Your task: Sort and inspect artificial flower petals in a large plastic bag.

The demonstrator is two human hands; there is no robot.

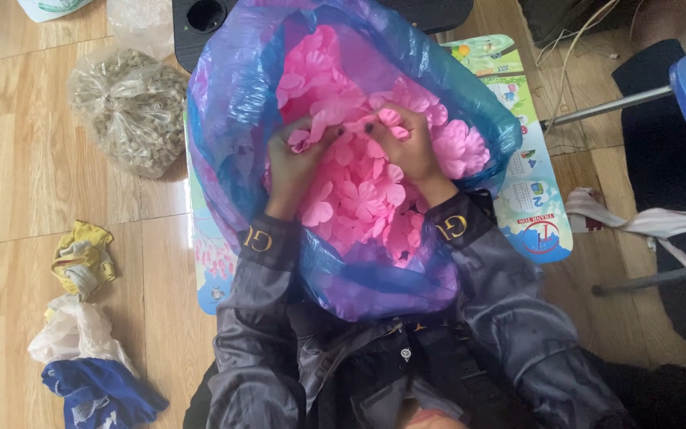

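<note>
A large blue-purple plastic bag (pixel 232 103) sits open on my lap, filled with pink fabric flower petals (pixel 359 191). Both my hands are inside it. My left hand (pixel 299 163) pinches a pink petal piece (pixel 302 141) at its fingertips. My right hand (pixel 406 143) rests on the pile with fingers curled around another pink petal (pixel 395 119). The fingertips of the two hands are close together near the middle of the bag. Dark grey jacket sleeves cover both wrists.
A clear bag of greenish-brown bits (pixel 132 107) lies on the wooden floor at left. Crumpled yellow, white and blue cloths (pixel 81 318) lie lower left. A colourful printed mat (pixel 529 183) is under the bag. A black object (pixel 204 20) and metal chair legs (pixel 609 107) stand nearby.
</note>
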